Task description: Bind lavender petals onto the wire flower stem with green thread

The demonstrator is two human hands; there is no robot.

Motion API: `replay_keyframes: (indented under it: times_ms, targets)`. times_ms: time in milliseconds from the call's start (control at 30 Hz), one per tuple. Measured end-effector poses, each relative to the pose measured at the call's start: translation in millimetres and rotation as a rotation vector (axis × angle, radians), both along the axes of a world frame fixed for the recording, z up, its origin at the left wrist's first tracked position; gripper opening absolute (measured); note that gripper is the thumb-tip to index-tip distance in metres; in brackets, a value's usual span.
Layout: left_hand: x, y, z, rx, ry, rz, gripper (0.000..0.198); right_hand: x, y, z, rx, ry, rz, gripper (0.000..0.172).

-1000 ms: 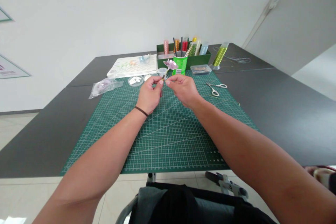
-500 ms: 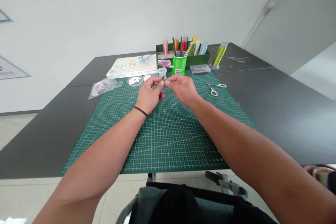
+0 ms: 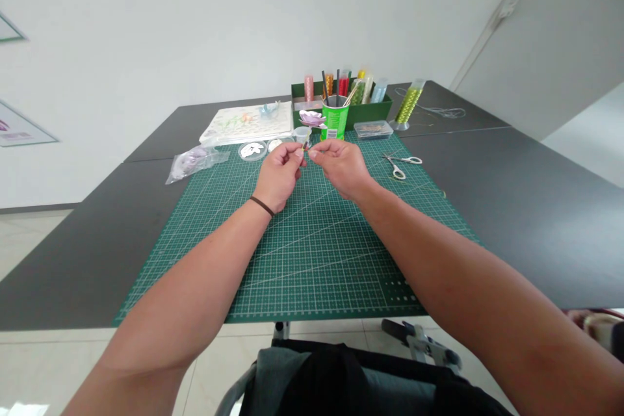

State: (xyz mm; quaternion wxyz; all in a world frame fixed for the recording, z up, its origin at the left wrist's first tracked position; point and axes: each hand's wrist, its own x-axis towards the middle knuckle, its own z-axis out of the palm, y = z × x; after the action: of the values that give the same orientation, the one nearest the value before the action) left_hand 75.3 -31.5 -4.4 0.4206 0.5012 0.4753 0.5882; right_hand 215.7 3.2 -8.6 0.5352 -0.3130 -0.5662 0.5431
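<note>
Over the far part of the green cutting mat, my left hand (image 3: pixel 277 175) pinches the stem of a pale purple flower (image 3: pixel 312 118). Its bloom stands up above my fingertips, in front of a green cup. A short dark piece (image 3: pixel 305 143) shows along the stem. My right hand (image 3: pixel 341 164) is close beside it, thumb and forefinger pinched together at the stem; what lies between them is too small to make out, possibly a thin strand. Both hands are raised a little off the cutting mat (image 3: pixel 312 260).
Behind the hands stand the green cup (image 3: pixel 335 118) with sticks and a dark green box (image 3: pixel 385 109) of thread spools. White-handled scissors (image 3: pixel 398 170) lie to the right, near a yellow-green spool (image 3: pixel 410 104). Leftward are a small dish (image 3: pixel 252 150), a plastic bag (image 3: pixel 195 161) and a white board (image 3: pixel 248 122).
The purple flower has turned and shifted slightly to the right, with its bloom more upright. My left fingers have drawn in around the stem; both hands stay almost in place.
</note>
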Motion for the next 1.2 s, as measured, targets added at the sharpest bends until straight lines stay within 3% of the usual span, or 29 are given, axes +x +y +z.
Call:
replay_keyframes:
  times_ms: [133, 433, 533, 667, 833, 1133, 1200]
  targets:
    - [-1.5, 1.9, -3.8, 0.020, 0.032, 0.028, 0.002, 0.0, -0.2, 0.3, -0.010, -0.022, -0.011, 0.037]
    - [-3.6, 3.4, -8.7, 0.076, 0.122, 0.068, 0.013, 0.1, 0.0, -0.8, -0.014, -0.015, -0.012, 0.034]
    - [-3.4, 3.7, -9.2, 0.078, 0.170, 0.076, 0.007, -0.3, 0.2, -0.5, -0.012, -0.018, -0.022, 0.033]
    - [-2.0, 2.3, -7.2, 0.038, 0.126, 0.047, 0.022, -0.4, 0.4, -0.1, 0.004, -0.010, -0.014, 0.033]
    - [-2.3, 3.3, -8.3, 0.059, 0.144, 0.041, 0.023, -0.3, -0.9, 1.3, 0.001, -0.020, -0.006, 0.036]
    - [-2.6, 3.3, -7.2, 0.064, 0.135, 0.067, 0.004, 0.7, 0.9, -2.3, 0.012, 0.009, -0.014, 0.032]
    - [-1.9, 2.5, -6.1, 0.033, 0.107, 0.072, 0.007, 1.0, 1.4, -3.2, 0.025, 0.018, -0.017, 0.034]
